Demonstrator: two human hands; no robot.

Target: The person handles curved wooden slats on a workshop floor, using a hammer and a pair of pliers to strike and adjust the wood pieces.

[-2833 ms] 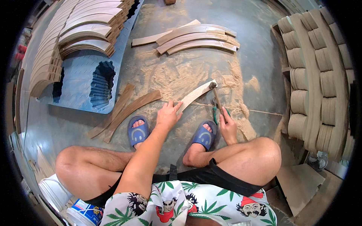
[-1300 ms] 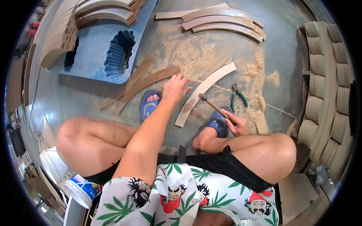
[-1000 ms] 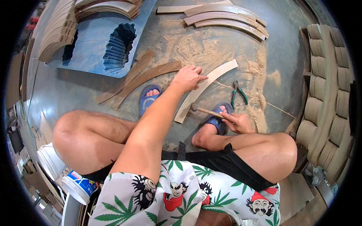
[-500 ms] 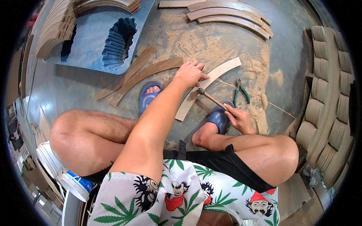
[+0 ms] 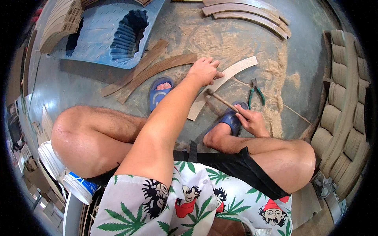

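The left hand lies palm down on the pale curved wooden strip, fingers spread flat and slightly apart, pressing on the strip near its middle; its grip is not closed around anything. The strip lies on the concrete floor, running from its near end by the right foot up and to the right toward the far side, in front of the person's feet.

The right hand has its grip closed around the near end of the wooden handle of a small hammer. The handle slants up and to the left from the fist, and the hammer head sits on or just above the strip, just near of the left hand's fingers; whether it touches the wood cannot be told.

Green-handled pliers lie on the floor just right of the strip and just beyond the right hand, in a scatter of sawdust. The person's feet wear blue sandals: the left sandal sits left of the strip, the right sandal under the hammer handle and touching the right hand.

Two darker curved wooden strips lie on the floor left of the left hand. Farther away, at the top right, more curved strips lie together. A blue patterned sheet is at the far left, and stacks of curved pieces fill the right edge.
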